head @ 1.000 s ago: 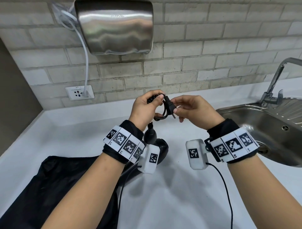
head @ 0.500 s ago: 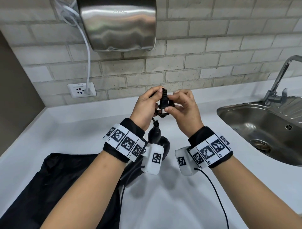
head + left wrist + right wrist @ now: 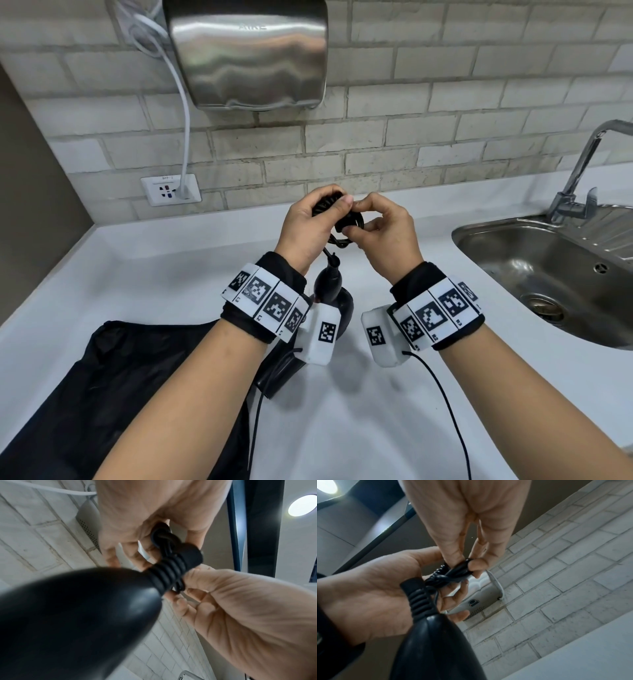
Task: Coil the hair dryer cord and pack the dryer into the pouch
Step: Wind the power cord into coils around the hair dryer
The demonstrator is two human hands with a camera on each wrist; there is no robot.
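Pinching the coiled cord [image 3: 337, 222], left hand [image 3: 308, 229] and right hand [image 3: 387, 236] both seemingly curl tight.

White counter [image 3: 342, 428] carries a black pouch [image 3: 137, 394] at its near left, steel sink [image 3: 513, 260] set in at right

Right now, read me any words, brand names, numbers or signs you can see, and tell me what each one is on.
Hand dryer: embossed brand on its steel front, too faint to read.
Wall socket: a small printed line along its top edge, too small to read.
Wrist bands: black-and-white square code markers with tiny characters beside them, not readable.
Hair dryer, cord, pouch: no text visible.
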